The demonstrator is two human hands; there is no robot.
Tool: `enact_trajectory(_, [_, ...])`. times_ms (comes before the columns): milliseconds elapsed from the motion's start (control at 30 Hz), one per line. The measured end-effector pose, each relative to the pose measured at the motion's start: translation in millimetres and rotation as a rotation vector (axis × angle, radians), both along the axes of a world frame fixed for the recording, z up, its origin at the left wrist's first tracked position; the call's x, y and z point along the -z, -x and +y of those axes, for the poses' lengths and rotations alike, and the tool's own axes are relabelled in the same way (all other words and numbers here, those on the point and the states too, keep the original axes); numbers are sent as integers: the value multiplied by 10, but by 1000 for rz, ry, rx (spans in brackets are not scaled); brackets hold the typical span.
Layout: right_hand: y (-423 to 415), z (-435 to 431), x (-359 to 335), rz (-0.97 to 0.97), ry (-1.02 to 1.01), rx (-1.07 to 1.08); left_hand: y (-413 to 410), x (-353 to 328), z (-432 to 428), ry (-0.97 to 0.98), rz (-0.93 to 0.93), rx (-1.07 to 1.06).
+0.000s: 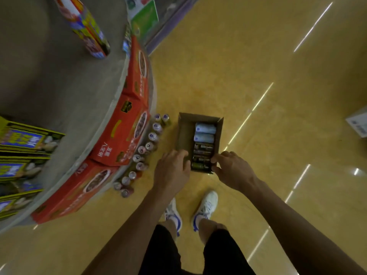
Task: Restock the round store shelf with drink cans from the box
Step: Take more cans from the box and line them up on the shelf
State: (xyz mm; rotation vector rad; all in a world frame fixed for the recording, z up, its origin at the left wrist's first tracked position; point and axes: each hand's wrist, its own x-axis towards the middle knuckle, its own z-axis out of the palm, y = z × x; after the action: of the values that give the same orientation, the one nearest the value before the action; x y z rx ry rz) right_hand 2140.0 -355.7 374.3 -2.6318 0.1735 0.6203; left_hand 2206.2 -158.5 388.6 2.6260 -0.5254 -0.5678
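Note:
An open cardboard box (184, 133) stands on the yellow floor beside the round shelf (59, 86). Inside it lie two pale blue cans (205, 132) and several dark cans (201, 155), all in the right half. My left hand (171, 171) curls its fingers over the box's near left wall. At the near right corner my right hand (232, 169) grips the box between thumb and fingers. A curved row of upright cans (142, 150) stands on the floor along the foot of the shelf.
Red cartons (123, 133) line the shelf's lower tier. Yellow and blue packs (21, 139) and a tall colourful container (85, 26) sit on its grey top. A white carton (358, 124) lies at the right edge. My shoes (206, 207) stand just behind the box.

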Motion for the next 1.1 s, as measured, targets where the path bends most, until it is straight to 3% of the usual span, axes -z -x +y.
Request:
enact_trajectory(167, [61, -46, 939, 53, -50, 76, 15, 848, -55, -41, 104, 18])
enact_trajectory(400, [-113, -16, 2672, 78, -51, 150, -307, 2553, -132, -78, 141, 74])
enact_trajectory(667, [-562, -130, 4467, 190, 45, 85, -788, 4314, -306, -169, 177, 284])
enact_trajectory(833, [-837, -311, 4998, 187, 79, 75, -1088, 4691, -460, -172, 249, 298])
enact_trajectory(1100, [-1004, -327, 5511, 191, 263, -11, -1250, 4694, -516, -111, 187, 276])
